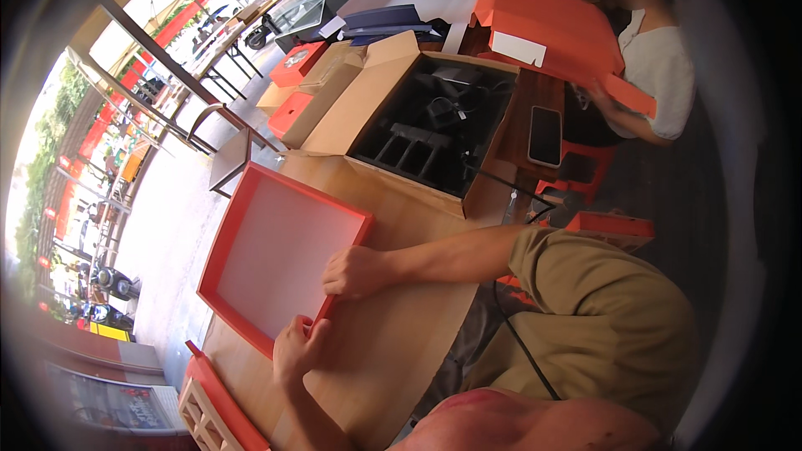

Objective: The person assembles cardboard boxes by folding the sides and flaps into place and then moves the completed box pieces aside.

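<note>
A shallow red-orange cardboard tray (286, 259) with a white inner bottom lies on the wooden table in front of me, its open side up. My left hand (299, 349) is closed on the tray's near wall by the lower corner, the thumb pointing up beside the rim. Further along the same wall, my right hand (355, 273) is curled with its knuckles up and its fingers closed over the edge. The hands are a short gap apart. Some fingertips are hidden behind the wall.
Beyond the tray stands an open brown carton (434, 125) with black foam and devices inside. A cable (522, 188) runs from it towards me. A phone (545, 137) lies right. At lower left is a red piece with a beige grid (205, 418). Another person (660, 75) handles an orange sheet (547, 29).
</note>
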A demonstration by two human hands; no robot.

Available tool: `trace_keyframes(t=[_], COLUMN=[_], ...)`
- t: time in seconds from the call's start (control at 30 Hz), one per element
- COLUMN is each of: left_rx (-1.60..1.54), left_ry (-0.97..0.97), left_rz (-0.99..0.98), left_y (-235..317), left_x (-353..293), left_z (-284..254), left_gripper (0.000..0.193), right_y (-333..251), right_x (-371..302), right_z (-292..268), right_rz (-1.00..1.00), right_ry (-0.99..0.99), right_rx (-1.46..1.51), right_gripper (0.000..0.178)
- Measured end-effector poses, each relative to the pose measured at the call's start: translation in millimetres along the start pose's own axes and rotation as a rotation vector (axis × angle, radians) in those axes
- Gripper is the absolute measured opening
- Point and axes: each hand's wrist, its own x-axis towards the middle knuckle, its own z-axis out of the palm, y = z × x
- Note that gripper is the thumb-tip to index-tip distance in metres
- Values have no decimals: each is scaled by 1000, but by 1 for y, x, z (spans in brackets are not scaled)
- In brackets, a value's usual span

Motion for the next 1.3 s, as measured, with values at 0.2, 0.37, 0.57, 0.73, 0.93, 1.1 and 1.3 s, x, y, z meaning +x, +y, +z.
trace_keyframes(t=[0.2, 0.37, 0.57, 0.73, 0.93, 1.1, 1.3], left_rx=[69, 269, 265, 5, 60, 42, 68], left_ry=[46, 142, 88, 31, -56, 21, 40], left_rz=[94, -33, -12, -112, -124, -57, -98], left_y=[-17, -8, -7, -18, -18, -32, -20], left_x=[3, 0, -1, 8, 11, 7, 5], left_z=[18, 28, 19, 10, 11, 27, 24], left_gripper=[32, 28, 43, 70, 72, 70, 71], right_y=[1, 2, -1, 1, 1, -1, -5], right_x=[0, -1, -1, 0, -3, 0, -1], right_z=[2, 3, -1, 2, 3, 1, 0], right_rz=[-3, 5, 35, 28, 20, -2, 35], right_ry=[24, 26, 14, -4, -1, 10, -9], right_rx=[12, -39, -18, -9, 15, 4, -50], right_gripper=[19, 9, 7, 16, 16, 14, 14])
